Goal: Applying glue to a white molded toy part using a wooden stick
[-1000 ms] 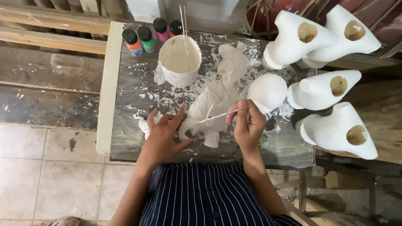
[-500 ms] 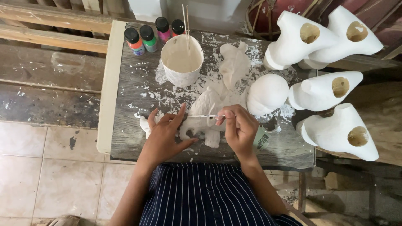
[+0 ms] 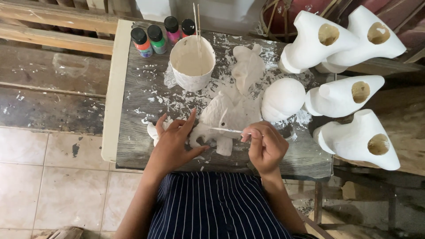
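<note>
A white plaster elephant figure point(image 3: 228, 116) lies flat on the grey, paint-spattered table point(image 3: 146, 95). My left hand point(image 3: 175, 144) presses flat on the figure's near left part, fingers spread. My right hand point(image 3: 265, 148) grips a thin white stick tool point(image 3: 226, 130) whose tip lies across the figure's lower body. A white cup point(image 3: 192, 62) with two thin sticks in it stands behind the figure.
Several small paint bottles point(image 3: 157, 37) stand at the table's far left corner. A white plaster ball point(image 3: 282, 98) sits right of the figure. Several white hollow plaster casts point(image 3: 349, 95) crowd the right side. Wooden planks point(image 3: 48, 26) and floor tiles lie at the left.
My right hand has slid down and left, laying the stick tool more level across the figure's lower body. My left hand has stayed pressed on the figure.
</note>
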